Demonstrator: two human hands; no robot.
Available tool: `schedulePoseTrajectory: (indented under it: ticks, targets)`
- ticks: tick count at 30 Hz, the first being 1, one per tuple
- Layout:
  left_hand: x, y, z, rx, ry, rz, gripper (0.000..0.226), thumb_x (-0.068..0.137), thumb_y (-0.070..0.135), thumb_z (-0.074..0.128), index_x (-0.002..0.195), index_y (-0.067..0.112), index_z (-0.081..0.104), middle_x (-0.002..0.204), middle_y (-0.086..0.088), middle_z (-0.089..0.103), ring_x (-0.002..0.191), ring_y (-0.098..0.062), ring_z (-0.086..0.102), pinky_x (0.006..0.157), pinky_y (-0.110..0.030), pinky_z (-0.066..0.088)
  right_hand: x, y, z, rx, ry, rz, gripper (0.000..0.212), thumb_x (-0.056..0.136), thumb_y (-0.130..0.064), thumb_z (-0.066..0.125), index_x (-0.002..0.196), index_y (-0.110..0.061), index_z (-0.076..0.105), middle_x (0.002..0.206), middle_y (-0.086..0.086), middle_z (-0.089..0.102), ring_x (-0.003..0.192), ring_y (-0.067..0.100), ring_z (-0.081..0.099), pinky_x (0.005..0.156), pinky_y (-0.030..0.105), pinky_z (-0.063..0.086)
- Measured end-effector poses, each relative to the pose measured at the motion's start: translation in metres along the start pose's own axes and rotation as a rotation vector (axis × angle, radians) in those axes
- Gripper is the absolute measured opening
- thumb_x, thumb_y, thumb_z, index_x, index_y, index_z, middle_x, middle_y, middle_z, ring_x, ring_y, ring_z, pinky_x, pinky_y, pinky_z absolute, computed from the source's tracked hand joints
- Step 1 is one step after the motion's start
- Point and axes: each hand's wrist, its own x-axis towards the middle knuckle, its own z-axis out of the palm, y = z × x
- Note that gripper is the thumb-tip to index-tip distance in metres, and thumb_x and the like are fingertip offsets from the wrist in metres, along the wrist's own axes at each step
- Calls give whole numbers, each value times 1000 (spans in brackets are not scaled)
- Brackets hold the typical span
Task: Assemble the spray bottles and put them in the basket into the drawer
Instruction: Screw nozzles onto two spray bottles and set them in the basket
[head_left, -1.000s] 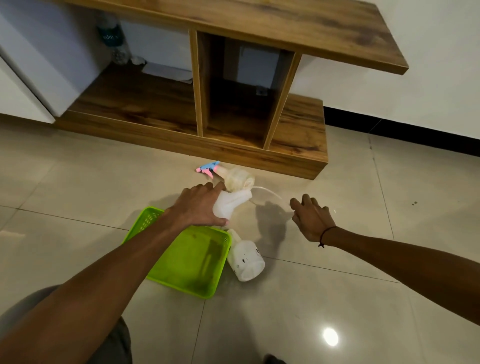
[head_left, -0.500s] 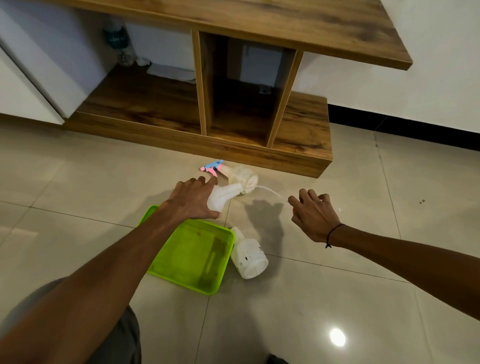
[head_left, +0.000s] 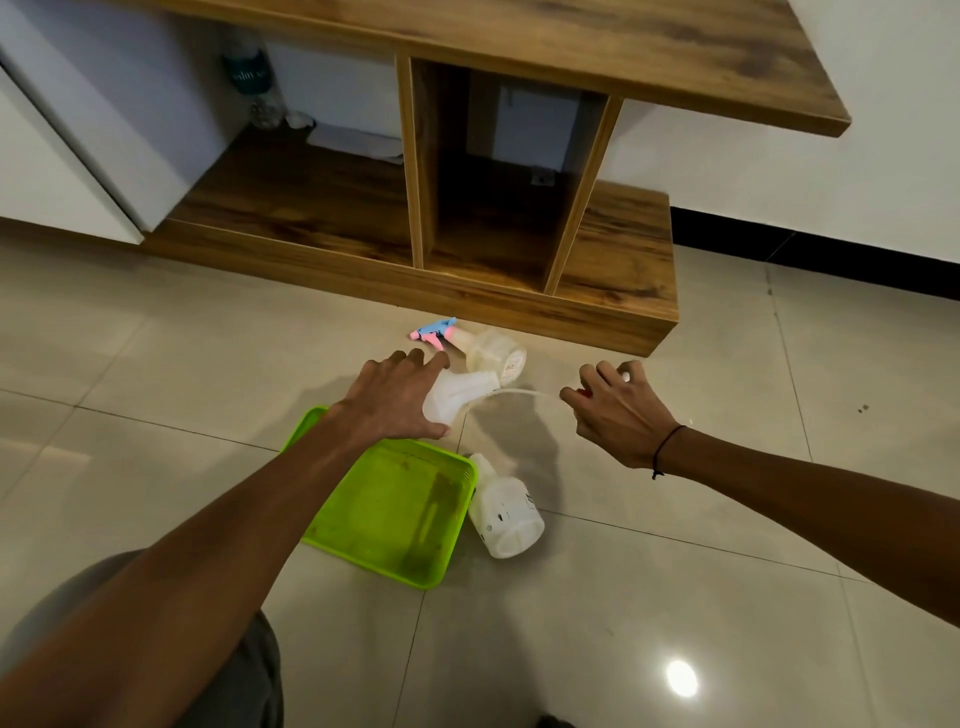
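My left hand grips a white spray bottle lying on the floor just beyond the green basket. A thin dip tube runs from that bottle's mouth to my right hand, whose curled fingers pinch a spray head with a red part, mostly hidden. A clear bottle with a pink and blue spray head lies behind, close to the cabinet. Another white bottle, with no head, lies against the basket's right side.
A low wooden cabinet with open compartments stands just behind the bottles. A water bottle and a white cloth sit in its left compartment. A white door is at the left. Tiled floor extends right and toward me.
My right hand has moved forward to the tube's end and closed its fingers on the spray head. My left hand has stayed on the white bottle.
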Motion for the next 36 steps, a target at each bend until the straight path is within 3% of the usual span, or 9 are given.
schedulePoseTrajectory:
  ticks: [12, 36]
  targets:
    - [-2, -20, -2, -39, -9, -95, 104, 69, 79, 73, 152, 28, 37, 136, -6, 60, 124, -31, 61, 96, -47, 50, 2, 2, -12, 98, -71, 221, 27, 98, -37, 37, 110, -20, 53, 97, 6, 52, 80, 28, 51, 73, 42, 44]
    - [-9, -25, -5, -73, -7, -118, 104, 69, 81, 72, 150, 25, 38, 133, -7, 62, 121, -32, 63, 94, -47, 52, -3, -4, -19, 133, -88, 169, 35, 99, -41, 30, 113, -20, 54, 97, 5, 53, 81, 26, 52, 74, 41, 45]
